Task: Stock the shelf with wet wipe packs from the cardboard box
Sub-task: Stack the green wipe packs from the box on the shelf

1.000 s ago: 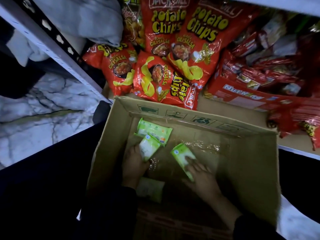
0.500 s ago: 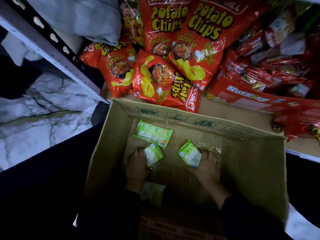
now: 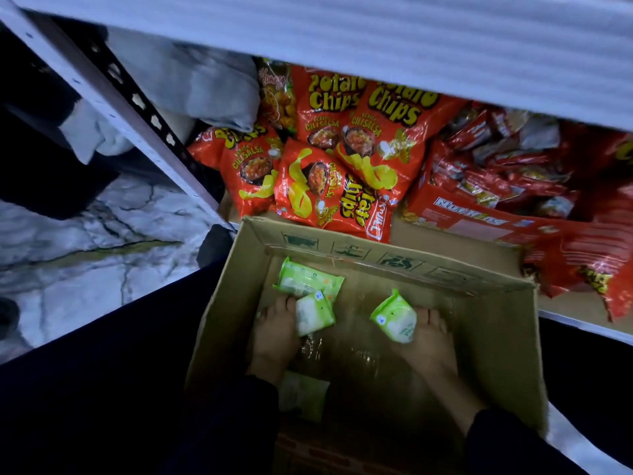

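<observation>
Cardboard walls frame the work: both of a person's hands are down inside the box (image 3: 496,344), which stands against the front edge of the lowest shelf (image 3: 568,311). The left hand (image 3: 274,334) grips a green pack (image 3: 313,313) by its side, fingers curled round it. The right hand (image 3: 431,341) grips a second pack (image 3: 394,317) the same way. Each is tipped up off the box floor, a hold that looks meant for lifting two out at once. A third pack (image 3: 305,277) lies flat in the far left corner of the box, just beside the one in the left hand. A fourth pack (image 3: 303,395) lies by the near wall, partly hidden under the left wrist. No wipes show on the shelf yet. Red chip bags (image 3: 342,186) crowd its back and left and red snack packets (image 3: 507,173) its right, leaving bare board only along the front edge, likely the sole room for the wipes. The upper shelf (image 3: 342,36) overhangs, so the lift will probably need to go forward and low.
</observation>
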Tool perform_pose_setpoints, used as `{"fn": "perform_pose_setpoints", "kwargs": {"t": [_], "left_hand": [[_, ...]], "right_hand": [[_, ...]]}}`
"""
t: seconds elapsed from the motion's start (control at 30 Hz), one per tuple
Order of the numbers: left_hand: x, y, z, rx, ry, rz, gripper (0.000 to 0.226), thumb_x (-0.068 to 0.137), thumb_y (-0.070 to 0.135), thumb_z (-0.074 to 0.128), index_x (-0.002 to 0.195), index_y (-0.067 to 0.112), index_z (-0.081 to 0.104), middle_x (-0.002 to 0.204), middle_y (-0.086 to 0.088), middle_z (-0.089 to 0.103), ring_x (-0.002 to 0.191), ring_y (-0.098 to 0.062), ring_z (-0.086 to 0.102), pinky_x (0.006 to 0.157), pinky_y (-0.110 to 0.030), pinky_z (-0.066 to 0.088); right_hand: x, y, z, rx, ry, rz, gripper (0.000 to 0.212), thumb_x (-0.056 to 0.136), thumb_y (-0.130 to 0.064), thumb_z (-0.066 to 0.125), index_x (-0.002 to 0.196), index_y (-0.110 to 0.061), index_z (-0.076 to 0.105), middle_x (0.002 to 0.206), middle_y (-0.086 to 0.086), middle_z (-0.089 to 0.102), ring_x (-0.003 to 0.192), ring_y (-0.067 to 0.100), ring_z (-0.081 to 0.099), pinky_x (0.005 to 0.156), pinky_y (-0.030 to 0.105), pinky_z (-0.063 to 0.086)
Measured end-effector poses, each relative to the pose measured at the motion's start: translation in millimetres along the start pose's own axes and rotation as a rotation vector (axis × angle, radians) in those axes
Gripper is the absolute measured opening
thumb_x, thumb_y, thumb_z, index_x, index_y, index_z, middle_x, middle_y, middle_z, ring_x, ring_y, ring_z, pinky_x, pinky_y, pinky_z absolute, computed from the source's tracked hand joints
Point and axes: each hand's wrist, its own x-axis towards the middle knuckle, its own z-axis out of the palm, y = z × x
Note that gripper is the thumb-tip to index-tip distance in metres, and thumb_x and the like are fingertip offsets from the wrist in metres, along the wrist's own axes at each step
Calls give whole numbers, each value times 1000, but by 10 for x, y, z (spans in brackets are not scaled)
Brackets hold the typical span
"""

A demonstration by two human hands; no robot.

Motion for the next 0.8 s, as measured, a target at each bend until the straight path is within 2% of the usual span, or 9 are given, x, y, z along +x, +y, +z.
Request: {"fn": "perform_pose_setpoints", "kwargs": {"t": [0.1, 0.3, 0.43, 0.6, 0.73, 0.8], "left_hand": [[-121, 114, -327, 89, 58, 62, 65, 86, 30, 55, 140, 15, 22, 138, -7, 32, 127, -24, 37, 104, -34, 31], [-459, 315, -1009, 86, 283, 157, 56, 87, 29, 52, 136, 15, 29, 132, -6, 36, 125, -23, 37, 107, -32, 27], [-704, 410, -1449, 120, 393, 214, 67, 86, 24, 59, 142, 16, 22, 137, -6, 32, 130, -23, 33, 111, -32, 24], [-985, 472, -1971, 115, 555, 291, 66, 87, 26, 58, 141, 17, 22, 139, -5, 30, 131, -22, 31, 111, -31, 22], [-1193, 496, -2392, 111, 670, 343, 68, 89, 23, 55, 145, 15, 17, 142, -5, 26, 135, -22, 26, 113, -29, 18], [-1267, 464, -2587, 102, 769, 385, 73, 82, 15, 64, 144, 10, 25, 139, -7, 33, 133, -27, 32, 112, -31, 26]], "right_hand": [[-196, 41, -279, 6, 78, -39, 67, 70, -35, 74, 123, -11, 40, 123, 9, 44, 117, 26, 41, 90, 34, 36], [-673, 4, -833, 37, 241, -142, 71, 72, -38, 71, 129, -14, 36, 123, 5, 43, 119, 21, 41, 94, 29, 35], [-998, -69, -1204, 24, 329, -202, 69, 74, -39, 67, 130, -14, 35, 121, 5, 40, 118, 21, 39, 91, 29, 34], [-1343, -165, -1646, 42, 489, -285, 72, 72, -35, 70, 132, -12, 36, 122, 6, 40, 119, 23, 40, 97, 31, 33], [-1555, -284, -2001, 78, 623, -383, 76, 68, -30, 75, 132, -11, 39, 120, 7, 43, 116, 25, 41, 94, 33, 34], [-1621, -341, -2175, 88, 686, -421, 75, 63, -26, 79, 128, -9, 44, 118, 9, 45, 113, 28, 44, 92, 36, 36]]}}
